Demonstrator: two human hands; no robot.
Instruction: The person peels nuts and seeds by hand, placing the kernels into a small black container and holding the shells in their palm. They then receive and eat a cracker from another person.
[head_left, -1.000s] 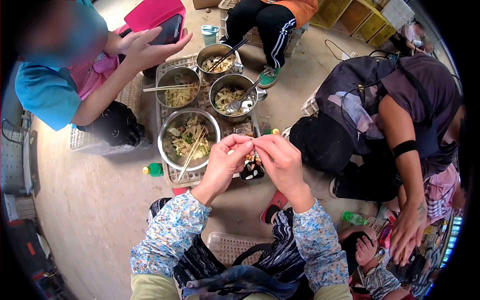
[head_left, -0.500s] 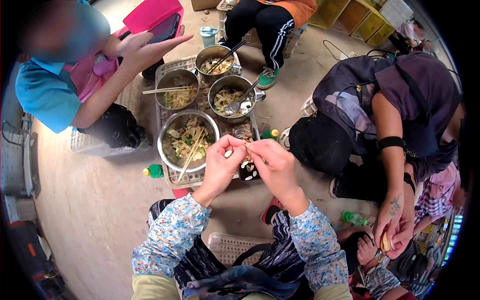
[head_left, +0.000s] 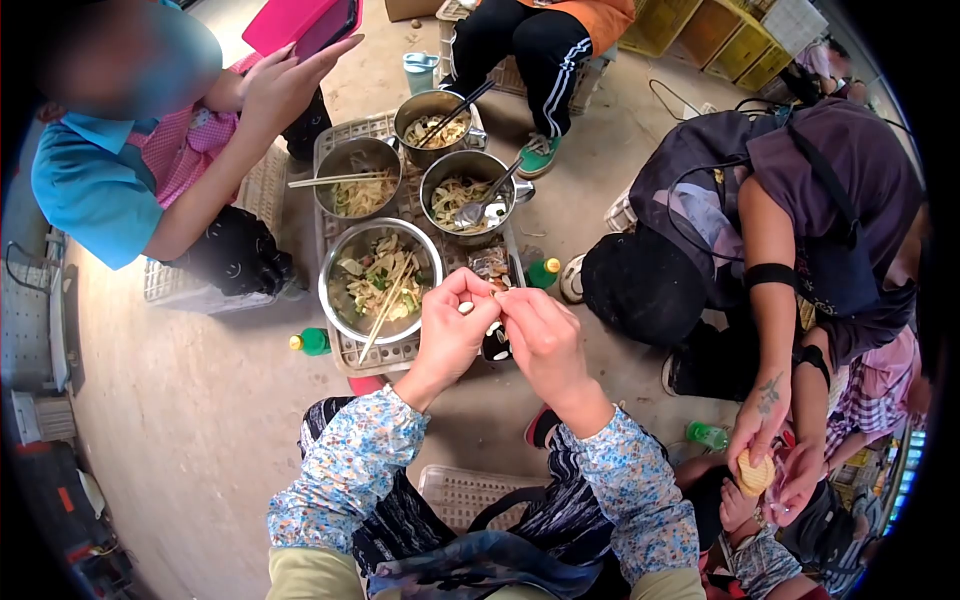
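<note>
My left hand (head_left: 452, 330) is closed in a pinch above the near edge of the crate table, with a small whitish seed (head_left: 465, 308) held against its fingers. My right hand (head_left: 545, 340) meets it, fingertips pinched together; whatever lies between the tips is too small to make out. Below and behind the hands, a dark container (head_left: 497, 343) with pale pieces is partly hidden. To their left is a wide metal bowl (head_left: 350, 310) of food with chopsticks (head_left: 386, 308) resting in it.
Farther off on the crate (head_left: 345, 352) stand a steel bowl (head_left: 357, 163) and two steel mugs (head_left: 430, 152) of food. Green bottles (head_left: 313, 341) flank it. People sit left, beyond and right; the person at right holds a yellowish biscuit (head_left: 755, 474).
My hands remain together with slightly shifted fingers. The person at left has lowered one hand towards the phone. At right, the person's hands have moved apart, showing the biscuit.
</note>
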